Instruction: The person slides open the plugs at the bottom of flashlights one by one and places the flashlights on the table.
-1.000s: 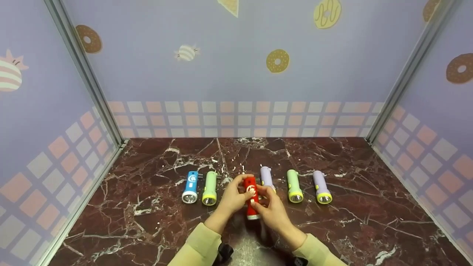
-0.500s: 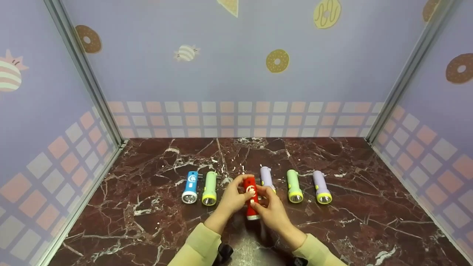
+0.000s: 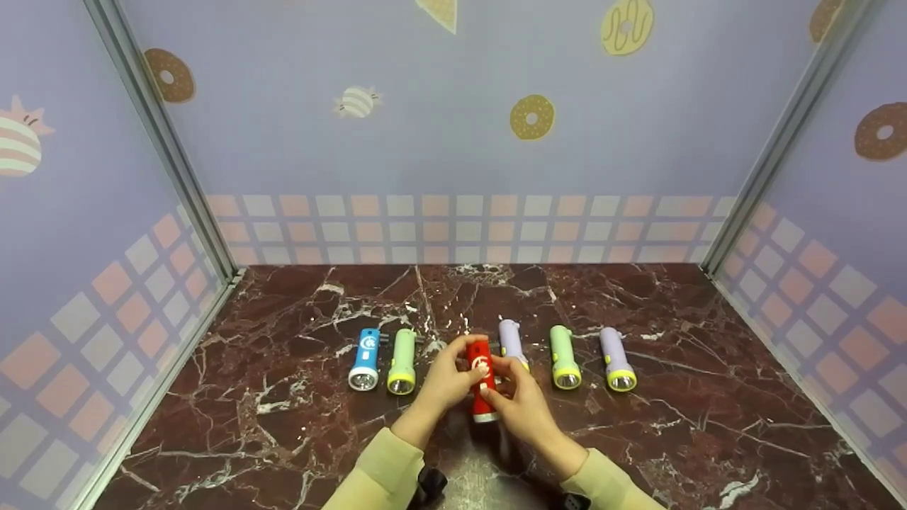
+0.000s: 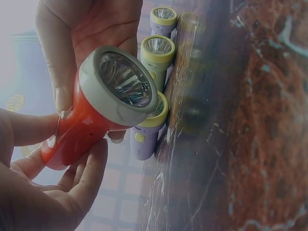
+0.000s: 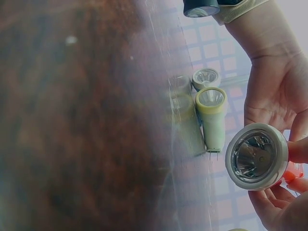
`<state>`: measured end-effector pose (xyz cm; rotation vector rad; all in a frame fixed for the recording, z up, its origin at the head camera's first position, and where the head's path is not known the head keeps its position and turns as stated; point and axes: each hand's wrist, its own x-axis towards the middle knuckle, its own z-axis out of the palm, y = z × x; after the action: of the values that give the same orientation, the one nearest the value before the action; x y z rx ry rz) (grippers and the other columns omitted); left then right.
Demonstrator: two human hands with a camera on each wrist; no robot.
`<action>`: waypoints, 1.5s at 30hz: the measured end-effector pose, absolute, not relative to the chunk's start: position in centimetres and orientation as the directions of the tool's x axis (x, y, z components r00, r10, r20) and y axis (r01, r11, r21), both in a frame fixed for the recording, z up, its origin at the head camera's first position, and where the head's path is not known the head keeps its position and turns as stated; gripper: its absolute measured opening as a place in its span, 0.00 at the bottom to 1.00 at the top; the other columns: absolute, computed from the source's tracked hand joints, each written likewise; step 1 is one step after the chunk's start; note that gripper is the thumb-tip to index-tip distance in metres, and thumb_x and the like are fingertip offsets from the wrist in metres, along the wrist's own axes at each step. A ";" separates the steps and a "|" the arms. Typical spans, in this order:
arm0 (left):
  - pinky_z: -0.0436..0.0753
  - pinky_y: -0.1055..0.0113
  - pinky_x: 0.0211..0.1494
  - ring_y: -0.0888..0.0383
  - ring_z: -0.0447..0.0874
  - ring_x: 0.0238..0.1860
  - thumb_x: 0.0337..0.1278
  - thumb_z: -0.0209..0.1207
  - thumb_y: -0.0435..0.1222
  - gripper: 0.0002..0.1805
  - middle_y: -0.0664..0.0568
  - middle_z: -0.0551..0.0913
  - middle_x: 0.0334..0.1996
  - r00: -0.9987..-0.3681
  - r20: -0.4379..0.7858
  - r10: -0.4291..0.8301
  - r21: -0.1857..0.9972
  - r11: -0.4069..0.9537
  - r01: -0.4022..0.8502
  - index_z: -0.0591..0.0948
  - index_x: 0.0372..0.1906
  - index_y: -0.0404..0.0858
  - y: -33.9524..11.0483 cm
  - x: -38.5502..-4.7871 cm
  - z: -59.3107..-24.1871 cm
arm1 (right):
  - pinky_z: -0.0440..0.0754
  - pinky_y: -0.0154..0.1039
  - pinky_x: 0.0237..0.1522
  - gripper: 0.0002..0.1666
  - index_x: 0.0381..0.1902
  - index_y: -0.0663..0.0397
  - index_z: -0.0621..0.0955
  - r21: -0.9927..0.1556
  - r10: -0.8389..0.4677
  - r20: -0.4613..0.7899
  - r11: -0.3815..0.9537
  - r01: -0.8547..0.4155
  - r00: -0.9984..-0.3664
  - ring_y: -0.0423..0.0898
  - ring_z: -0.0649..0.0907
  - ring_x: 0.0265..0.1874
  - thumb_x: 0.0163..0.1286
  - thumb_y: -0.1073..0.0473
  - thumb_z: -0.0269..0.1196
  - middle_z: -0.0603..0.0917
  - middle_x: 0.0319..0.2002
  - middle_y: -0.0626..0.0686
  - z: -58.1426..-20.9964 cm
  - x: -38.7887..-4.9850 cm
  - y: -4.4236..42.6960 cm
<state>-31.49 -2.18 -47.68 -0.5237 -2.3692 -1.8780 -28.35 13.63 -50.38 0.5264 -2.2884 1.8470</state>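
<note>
A red flashlight (image 3: pixel 482 405) with a white head is held above the table between both hands, its lens end toward the person. My left hand (image 3: pixel 445 375) grips its rear part, thumb on top by the white logo. From the other side my right hand (image 3: pixel 526 405) pinches the body, with the thumb close to the white switch. In the left wrist view the silvery reflector (image 4: pixel 126 79) shows behind a clear lens. The lens (image 5: pixel 255 158) looks unlit in the right wrist view. Fingers hide parts of the red body.
Left of the hands lie a blue flashlight (image 3: pixel 366 358) and a green flashlight (image 3: pixel 402 361). A purple flashlight (image 3: pixel 511 338), partly behind the right hand, another green one and another purple one lie to the right. Patterned walls enclose the dark marbled table (image 3: pixel 297 439).
</note>
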 end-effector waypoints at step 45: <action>0.86 0.65 0.36 0.42 0.88 0.38 0.54 0.69 0.26 0.31 0.28 0.84 0.51 -0.947 0.287 0.147 0.951 0.072 0.300 0.71 0.63 0.31 -1.3 -31.6 -48.2 | 0.85 0.31 0.45 0.30 0.64 0.75 0.68 -0.960 -0.065 0.268 0.066 -0.272 -0.961 0.62 0.85 0.51 0.66 0.74 0.63 0.78 0.60 0.76 -50.3 -28.5 13.6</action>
<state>-31.64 -1.34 -48.25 -0.4642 -2.2128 -2.0119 -28.51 13.55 -50.26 0.3472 -2.1754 2.0179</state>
